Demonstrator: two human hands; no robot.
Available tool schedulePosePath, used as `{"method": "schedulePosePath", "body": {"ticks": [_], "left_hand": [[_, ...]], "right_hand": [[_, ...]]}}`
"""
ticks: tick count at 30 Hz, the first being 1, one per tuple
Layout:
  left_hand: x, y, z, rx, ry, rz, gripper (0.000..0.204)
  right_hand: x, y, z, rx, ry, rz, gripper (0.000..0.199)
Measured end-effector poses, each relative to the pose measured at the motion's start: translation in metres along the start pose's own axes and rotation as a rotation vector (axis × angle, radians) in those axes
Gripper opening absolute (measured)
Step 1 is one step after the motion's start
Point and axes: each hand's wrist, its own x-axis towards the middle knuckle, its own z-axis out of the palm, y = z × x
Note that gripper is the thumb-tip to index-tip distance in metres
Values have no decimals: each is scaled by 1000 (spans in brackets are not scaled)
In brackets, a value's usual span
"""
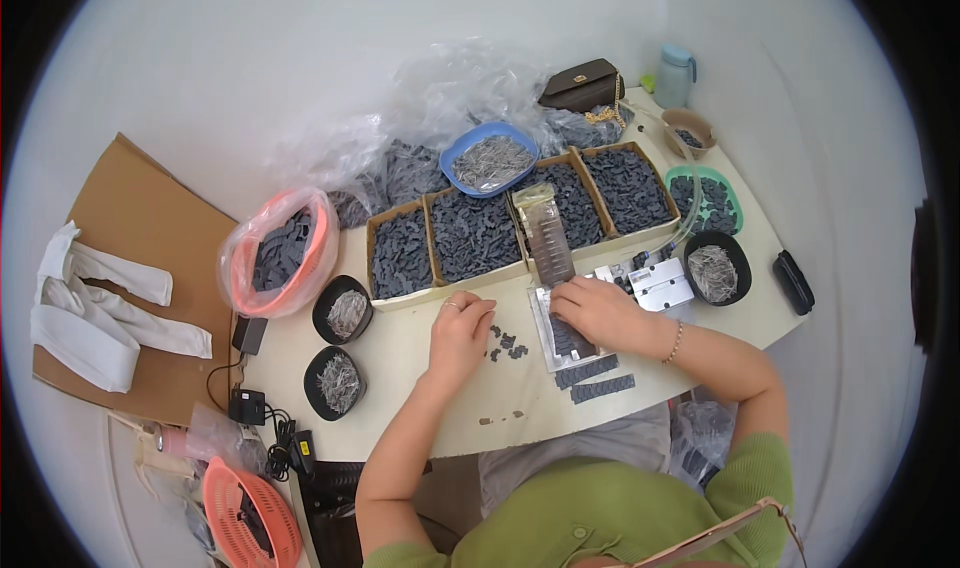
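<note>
My left hand rests on the pale table, fingers curled over several small dark plastic pieces lying loose beside it. My right hand lies palm down on a clear tray filled with rows of the same dark pieces. A clear slanted chute runs down to that tray. Two filled strips of dark pieces lie just in front of the tray. Whether either hand pinches a piece is hidden.
Cardboard boxes of dark pieces line the back. Black bowls of metal pins sit left, another right. A blue bowl, pink basket in plastic, small white machine, brown purse and bottle surround them.
</note>
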Motion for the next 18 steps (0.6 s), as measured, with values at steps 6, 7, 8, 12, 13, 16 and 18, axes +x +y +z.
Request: {"method": "schedulePosePath", "body": {"ticks": [6,7,8,12,13,16,18], "left_hand": [[-8,-3,-8,-35,-247,33,18],[-8,0,-4,-26,-266,74,17],[-8,1,-1,-18,-286,115,16],[-6,-3,6,9,-306,116,13],[-6,-5,5,9,-303,117,12],[-3,3,5,-89,-289,-58,11],[1,12,4,-230,-238,-170,12]], "right_hand": [[18,17,-6,78,-171,-38,18],[18,17,-6,85,-182,-35,17],[19,17,-8,103,-175,-21,17],[15,16,-10,163,-174,84,16],[13,17,-10,177,-179,121,15],[12,16,-7,238,-92,132,15],[12,16,-7,220,-95,111,14]]}}
